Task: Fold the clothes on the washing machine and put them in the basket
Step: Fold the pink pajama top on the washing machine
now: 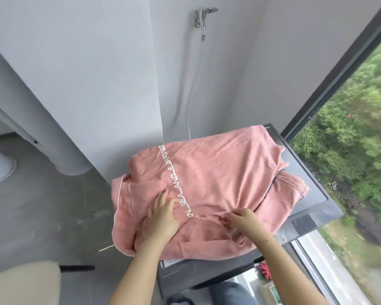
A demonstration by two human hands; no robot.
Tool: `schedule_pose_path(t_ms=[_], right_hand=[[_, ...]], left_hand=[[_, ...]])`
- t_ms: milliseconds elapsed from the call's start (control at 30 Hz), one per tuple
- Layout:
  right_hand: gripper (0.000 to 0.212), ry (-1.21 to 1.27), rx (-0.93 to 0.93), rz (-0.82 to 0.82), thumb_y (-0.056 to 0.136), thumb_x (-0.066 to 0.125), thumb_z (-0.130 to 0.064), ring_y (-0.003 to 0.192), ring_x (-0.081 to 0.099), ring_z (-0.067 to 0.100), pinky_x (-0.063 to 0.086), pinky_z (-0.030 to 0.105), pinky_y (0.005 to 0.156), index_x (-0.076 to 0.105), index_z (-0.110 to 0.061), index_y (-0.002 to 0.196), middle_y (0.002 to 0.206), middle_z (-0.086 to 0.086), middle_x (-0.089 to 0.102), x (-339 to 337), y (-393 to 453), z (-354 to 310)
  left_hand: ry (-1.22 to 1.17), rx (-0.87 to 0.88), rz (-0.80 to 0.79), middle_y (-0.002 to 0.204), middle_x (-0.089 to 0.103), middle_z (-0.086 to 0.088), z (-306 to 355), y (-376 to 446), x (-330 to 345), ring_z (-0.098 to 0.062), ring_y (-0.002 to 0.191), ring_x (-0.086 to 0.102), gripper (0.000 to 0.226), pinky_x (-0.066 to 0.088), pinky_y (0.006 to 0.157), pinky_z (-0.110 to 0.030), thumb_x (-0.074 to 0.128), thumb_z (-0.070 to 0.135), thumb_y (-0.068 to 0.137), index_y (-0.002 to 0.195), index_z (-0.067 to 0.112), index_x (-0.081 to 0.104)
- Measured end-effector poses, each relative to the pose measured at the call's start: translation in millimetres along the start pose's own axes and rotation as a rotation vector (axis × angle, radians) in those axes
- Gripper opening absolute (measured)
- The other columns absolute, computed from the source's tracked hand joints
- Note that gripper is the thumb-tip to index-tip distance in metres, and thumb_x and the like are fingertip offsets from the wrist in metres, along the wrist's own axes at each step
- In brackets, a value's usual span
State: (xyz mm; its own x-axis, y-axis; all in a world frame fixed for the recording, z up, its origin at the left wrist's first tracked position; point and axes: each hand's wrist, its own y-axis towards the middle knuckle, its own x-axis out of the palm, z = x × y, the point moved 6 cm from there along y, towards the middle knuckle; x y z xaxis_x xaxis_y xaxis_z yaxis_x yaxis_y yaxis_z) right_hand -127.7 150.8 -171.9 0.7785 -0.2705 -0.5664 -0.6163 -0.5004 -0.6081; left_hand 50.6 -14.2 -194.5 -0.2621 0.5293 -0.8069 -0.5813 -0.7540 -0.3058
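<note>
A pink garment [218,172] with white lettering and white piping lies spread over the top of the dark washing machine [312,208]. More pink cloth is bunched under it at the right side. My left hand [162,213] rests flat on the cloth near the lettering, fingers straight. My right hand [243,220] pinches a fold of the pink fabric near the front edge, fingers curled into the cloth. No basket is in view.
A white wall with a tap [204,18] and hose stands behind the machine. A large window [350,150] runs along the right. Grey floor lies to the left, with a white column [53,128] and a beige cushion [24,285] at the lower left.
</note>
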Motion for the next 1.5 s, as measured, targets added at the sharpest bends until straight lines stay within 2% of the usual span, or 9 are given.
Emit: schedule_pose_path(t_ms=[333,500,733,967,1067,1167,1267,1367,1500], right_hand=[[0.020,0.323,-0.006,0.498,0.086,0.053,-0.011,0.082,0.063,0.019,0.051,0.034,0.079,0.071,-0.019,0.091,0.089,-0.004,0.068,-125,26,62],[0.024,0.243,0.078,0.329,0.074,0.044,-0.018,0.063,0.062,0.026,0.051,0.029,0.061,0.064,-0.006,0.076,0.060,0.004,0.063,-130,78,77],[0.023,0.460,0.341,-0.394,0.092,0.045,-0.012,0.050,0.063,0.024,0.054,0.027,0.049,0.063,-0.002,0.081,0.063,0.014,0.066,-102,52,83],[0.016,0.890,0.069,0.071,0.093,0.048,0.001,0.059,0.061,0.026,0.056,0.029,0.049,0.056,-0.001,0.080,0.080,0.020,0.061,-195,128,71],[0.013,0.859,0.114,0.080,0.088,0.052,-0.001,0.062,0.058,0.024,0.057,0.031,0.055,0.052,-0.006,0.100,0.097,0.016,0.051,-193,162,82],[0.047,0.932,0.118,0.077,0.086,0.060,-0.006,0.073,0.068,0.032,0.060,0.052,0.067,0.046,-0.004,0.131,0.102,0.021,0.062,-179,169,86],[0.039,0.957,0.046,0.067,0.089,0.065,-0.018,0.074,0.068,0.032,0.060,0.048,0.073,0.049,-0.017,0.125,0.093,0.018,0.066,-174,165,82],[0.021,0.899,0.004,0.062,0.092,0.065,-0.026,0.062,0.069,0.025,0.060,0.032,0.057,0.054,-0.014,0.106,0.083,0.015,0.067,-178,169,74],[0.016,0.913,-0.205,0.220,0.098,0.056,-0.023,0.053,0.062,0.014,0.055,0.022,0.050,0.051,-0.014,0.085,0.079,0.012,0.061,-205,169,68]], left_hand=[[-0.055,0.210,-0.137,0.117,0.048,0.008,116,-1,56,-0.013,0.115,0.048,0.025,0.040,0.097,-0.028,0.064,0.026,0.084,0.109,0.027,0.060],[0.120,0.114,-0.322,0.124,0.034,0.005,154,0,97,-0.017,0.123,0.029,0.050,0.029,0.102,-0.039,0.068,0.054,0.074,0.116,0.033,0.050],[0.122,-0.048,-0.184,0.113,0.038,0.009,162,8,100,-0.017,0.121,0.038,0.042,0.033,0.090,-0.032,0.054,0.007,0.077,0.107,0.035,0.054],[-0.394,-0.193,-0.110,0.098,0.056,0.014,154,18,97,-0.012,0.098,0.056,0.052,0.046,0.083,-0.024,0.049,-0.011,0.075,0.084,0.039,0.061],[-0.691,-0.314,0.274,0.096,0.066,0.005,140,1,75,-0.022,0.098,0.061,0.044,0.047,0.072,-0.024,0.047,-0.016,0.077,0.090,0.022,0.063],[-0.216,-0.523,0.503,0.125,0.053,-0.002,125,-34,65,-0.028,0.119,0.043,0.034,0.036,0.094,-0.039,0.065,0.010,0.078,0.109,0.023,0.060],[-0.051,-0.643,0.022,0.157,0.004,-0.006,121,-38,92,-0.030,0.143,0.006,0.083,0.021,0.110,-0.051,0.071,0.046,0.076,0.144,0.034,0.025],[0.000,-0.569,-0.090,0.159,-0.019,-0.003,133,-41,102,-0.030,0.146,-0.013,0.090,0.014,0.113,-0.057,0.062,0.020,0.083,0.149,0.042,0.005],[0.106,-0.585,0.180,0.157,0.009,0.000,124,-53,82,-0.027,0.139,0.017,0.079,0.032,0.107,-0.051,0.051,-0.001,0.081,0.146,0.038,0.027]])
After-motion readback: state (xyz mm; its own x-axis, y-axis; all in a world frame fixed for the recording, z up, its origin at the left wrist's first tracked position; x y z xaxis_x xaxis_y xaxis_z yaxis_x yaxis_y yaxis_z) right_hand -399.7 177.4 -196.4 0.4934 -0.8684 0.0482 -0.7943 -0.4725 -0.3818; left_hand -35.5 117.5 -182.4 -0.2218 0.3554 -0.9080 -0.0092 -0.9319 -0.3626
